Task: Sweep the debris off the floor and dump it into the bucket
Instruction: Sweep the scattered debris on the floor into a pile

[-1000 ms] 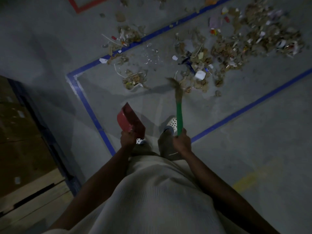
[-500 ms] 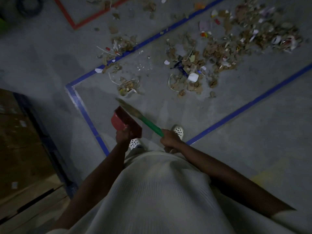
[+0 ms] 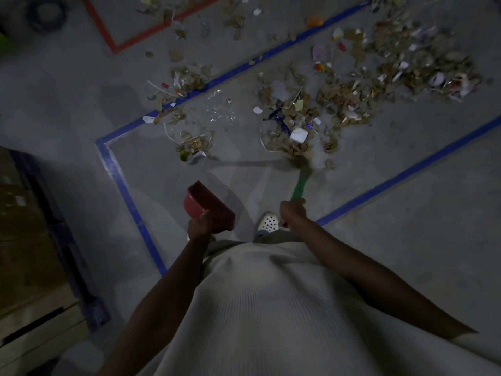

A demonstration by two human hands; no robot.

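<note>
It looked like a warehouse or factory floor rather than a home. The floor [image 3: 406, 253] was bare grey concrete, marked into bays by blue tape [image 3: 124, 185] and red tape [image 3: 135, 40] (straight lines, square corners). At the left edge stood brown boxes [image 3: 24, 226] beside a dark blue pallet or frame [image 3: 81, 280], with pale boards [image 3: 35, 329] below. A cable coil [image 3: 44, 13] lay far left. The light was dim.

Matt grey concrete floor [image 3: 406, 253]; torn paper and cardboard debris [image 3: 352, 85].
</note>
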